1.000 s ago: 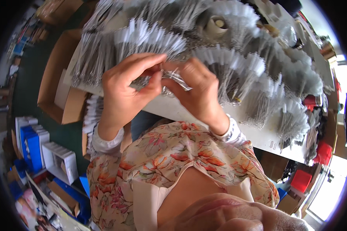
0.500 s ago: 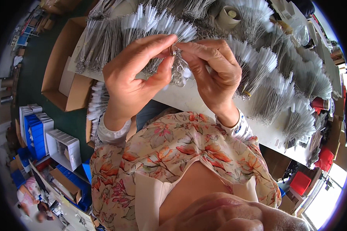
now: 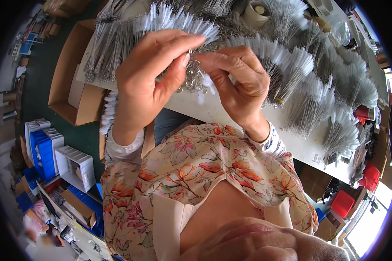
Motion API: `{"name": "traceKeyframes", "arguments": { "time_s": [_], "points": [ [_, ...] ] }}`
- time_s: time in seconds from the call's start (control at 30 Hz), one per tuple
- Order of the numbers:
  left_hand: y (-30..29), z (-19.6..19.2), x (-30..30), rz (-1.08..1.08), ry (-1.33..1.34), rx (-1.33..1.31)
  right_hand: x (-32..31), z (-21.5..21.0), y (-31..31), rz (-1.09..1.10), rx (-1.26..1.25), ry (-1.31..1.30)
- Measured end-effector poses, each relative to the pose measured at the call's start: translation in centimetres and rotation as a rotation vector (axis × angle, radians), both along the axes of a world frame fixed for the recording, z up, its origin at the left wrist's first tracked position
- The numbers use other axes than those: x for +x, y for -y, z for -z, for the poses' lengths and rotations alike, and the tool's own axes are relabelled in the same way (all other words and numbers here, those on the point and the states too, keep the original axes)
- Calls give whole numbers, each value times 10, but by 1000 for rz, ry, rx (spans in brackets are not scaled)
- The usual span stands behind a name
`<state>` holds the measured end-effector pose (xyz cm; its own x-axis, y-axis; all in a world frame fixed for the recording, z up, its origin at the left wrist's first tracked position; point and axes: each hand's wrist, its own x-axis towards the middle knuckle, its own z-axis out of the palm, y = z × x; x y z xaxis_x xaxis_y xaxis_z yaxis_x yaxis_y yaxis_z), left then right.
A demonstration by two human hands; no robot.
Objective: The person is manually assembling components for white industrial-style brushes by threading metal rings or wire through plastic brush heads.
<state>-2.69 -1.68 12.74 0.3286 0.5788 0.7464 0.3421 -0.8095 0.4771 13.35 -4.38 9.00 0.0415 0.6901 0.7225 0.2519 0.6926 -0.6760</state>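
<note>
Above the table's near edge my hands are close together. My left hand (image 3: pixel 148 78) pinches a small metal ring (image 3: pixel 190 51) between thumb and fingers. Just to its right is my right hand (image 3: pixel 241 78), its fingers curled and the thumb and forefinger tips together beside the ring; what they grip is too small to make out. Beneath the fingertips shows a cluster of wire loops (image 3: pixel 192 80), and a blurred white bristle tip (image 3: pixel 200 98) lies below them. Rows of thin wire brushes (image 3: pixel 104 54) with white bristles and looped ends lie beyond the hands.
More bundles of brushes (image 3: pixel 307 106) cover the right of the white table (image 3: pixel 200 108). A white round container (image 3: pixel 256 15) stands at the back. Left of the table is an open cardboard box (image 3: pixel 69 74), with blue and white bins (image 3: pixel 76 167) below it. Red bins (image 3: pixel 342 204) stand at lower right.
Both hands have shifted slightly left, and the left fingers are straighter over the ring. The right fingertips sit a little lower beside it. More of the wire-loop cluster shows below.
</note>
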Motion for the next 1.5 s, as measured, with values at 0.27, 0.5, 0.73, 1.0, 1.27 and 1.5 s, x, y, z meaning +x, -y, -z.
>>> {"name": "traceKeyframes", "arguments": {
  "time_s": [0.27,0.5,0.73,1.0,1.27,1.5],
  "points": [
    [-19,10,-11,414,262,-861,12,-2,2,-78,-41,18],
    [-12,2,-8,217,-301,-292,12,8,1,-98,-179,-66],
    [-6,-5,-13,395,86,-966,9,7,0,-112,-182,-98],
    [-2,22,-4,407,435,-708,-9,11,5,-155,-199,-119],
    [19,7,13,390,719,-405,-13,1,1,-273,-42,-213],
    [16,27,-5,110,76,-89,-12,3,1,-223,-213,-321]
  ]
}}
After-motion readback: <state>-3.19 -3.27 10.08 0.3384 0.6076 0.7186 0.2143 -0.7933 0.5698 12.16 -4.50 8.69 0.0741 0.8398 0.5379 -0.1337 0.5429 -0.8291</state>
